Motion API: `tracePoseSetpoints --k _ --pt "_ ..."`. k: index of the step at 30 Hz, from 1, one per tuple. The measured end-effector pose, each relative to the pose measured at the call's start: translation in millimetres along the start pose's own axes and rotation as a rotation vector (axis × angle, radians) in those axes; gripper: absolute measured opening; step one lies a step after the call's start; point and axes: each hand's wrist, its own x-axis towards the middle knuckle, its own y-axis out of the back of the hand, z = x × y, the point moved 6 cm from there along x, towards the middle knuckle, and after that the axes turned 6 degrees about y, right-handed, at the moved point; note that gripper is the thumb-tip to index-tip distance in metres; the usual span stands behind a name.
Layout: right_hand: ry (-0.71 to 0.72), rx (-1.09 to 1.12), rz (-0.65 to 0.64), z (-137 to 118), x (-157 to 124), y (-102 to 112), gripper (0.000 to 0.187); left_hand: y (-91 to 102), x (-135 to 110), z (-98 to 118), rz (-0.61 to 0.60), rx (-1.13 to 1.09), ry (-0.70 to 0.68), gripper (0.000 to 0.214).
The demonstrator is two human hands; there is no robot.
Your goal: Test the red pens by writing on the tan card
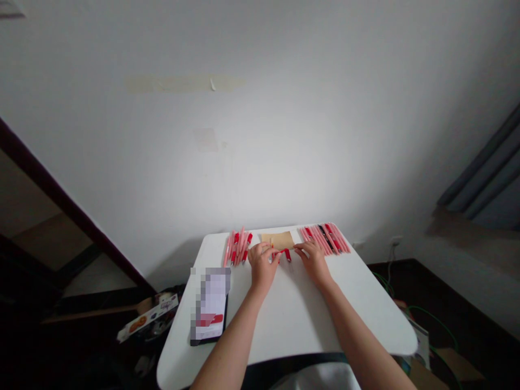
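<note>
My left hand (264, 264) is closed in a pinch on a small red pen part (282, 251). Opposite it, my right hand (313, 262) is also pinched, its fingertips close to the far end of that part; what they hold is too small to make out. Just below the gap between the hands, a pen with a red grip (288, 255) lies on the white table. A piece of brown cardboard (280, 239) is behind my fingers. Loose pink and red pens (238, 248) lie left of my left hand. Beyond my right hand is a row of pink, red and black pens (326, 238).
A phone or tablet (211, 309) with a blurred screen lies at the left of the white table (292, 325). The table's back edge meets a white wall (276, 135). Boxes and green cables (434, 325) are on the floor at right, a printed carton (148, 318) at left.
</note>
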Motion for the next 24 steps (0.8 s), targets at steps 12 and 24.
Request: tracePoseSetpoints --k 12,24 --pt "0.053 0.132 -0.034 0.8 0.4 -9.0 0.021 -4.0 -2.2 2.8 -0.046 -0.019 -0.022 0.008" --pt "0.071 0.116 -0.022 1.1 -0.2 -7.9 0.019 -4.1 -2.0 4.2 -0.068 -0.016 -0.012 0.011"
